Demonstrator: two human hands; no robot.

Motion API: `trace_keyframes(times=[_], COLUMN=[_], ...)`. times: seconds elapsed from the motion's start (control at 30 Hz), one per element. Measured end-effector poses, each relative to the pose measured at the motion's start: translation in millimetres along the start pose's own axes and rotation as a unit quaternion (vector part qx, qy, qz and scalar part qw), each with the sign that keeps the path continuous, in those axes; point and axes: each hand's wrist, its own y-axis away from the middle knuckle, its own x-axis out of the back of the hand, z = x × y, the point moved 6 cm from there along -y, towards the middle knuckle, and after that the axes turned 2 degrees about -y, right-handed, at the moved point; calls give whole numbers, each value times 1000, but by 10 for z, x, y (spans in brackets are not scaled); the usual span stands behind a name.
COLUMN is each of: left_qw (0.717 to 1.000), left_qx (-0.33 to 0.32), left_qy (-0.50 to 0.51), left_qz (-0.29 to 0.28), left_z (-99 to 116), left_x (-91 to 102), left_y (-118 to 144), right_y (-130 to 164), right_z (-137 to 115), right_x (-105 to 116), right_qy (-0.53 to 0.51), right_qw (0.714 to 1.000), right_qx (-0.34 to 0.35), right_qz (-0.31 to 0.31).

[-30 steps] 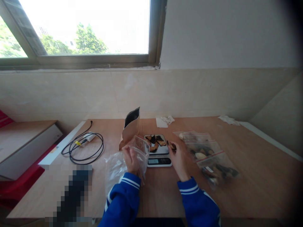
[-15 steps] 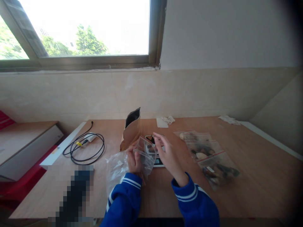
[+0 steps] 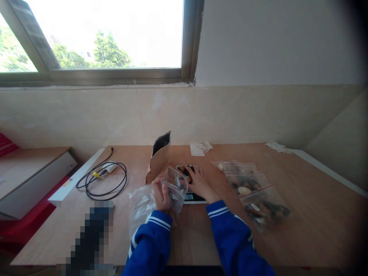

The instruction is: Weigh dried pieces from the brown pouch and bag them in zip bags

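Clear bag (image 3: pixel 177 193) beside the scale (image 3: pixel 196 198)
Left hand (image 3: pixel 161 194) holds it; right hand (image 3: pixel 200 184) over the scale's bits (image 3: pixel 182 168), can't tell if gripping.

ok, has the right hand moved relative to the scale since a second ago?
Yes, leftward: the right hand was at the right edge of the scale; now it is over part of it.

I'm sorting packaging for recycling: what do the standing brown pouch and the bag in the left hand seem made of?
Brown pouch: probably matte kraft paper, by its dull tan outside; the dark inside may be a lining. Clear bag in the left hand: likely thin, glossy plastic, being transparent with bright highlights.
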Motion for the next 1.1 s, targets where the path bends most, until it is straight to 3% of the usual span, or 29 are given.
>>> trace_keyframes(times=[0.23,0.47,0.63,0.77,0.83,0.93,1.1], left_qw=[1000,998,1000,1000,999,999,998], left_qx=[29,59,29,5,6,-9,-56], left_qy=[-5,-14,-9,-16,-36,-44,-16], left_qz=[-4,10,6,4,-3,-16,-36], left_z=[-93,-128,-154,-184,-202,-185,-68], left_x=[-13,11,5,4,-4,-20,-49], left_y=[24,25,22,41,52,63,55], right_y=[0,-16,-29,-20,-7,19,59], right_z=[145,205,163,-59,-253,-546,-785], right_x=[26,70,250,560,734,880,935], right_qy=[-72,-110,-166,-274,-335,-382,-328], right_qw=[996,991,979,949,932,923,943], right_qx=[47,46,11,-8,-9,-33,-20], right_qz=[34,63,116,158,141,33,-49])
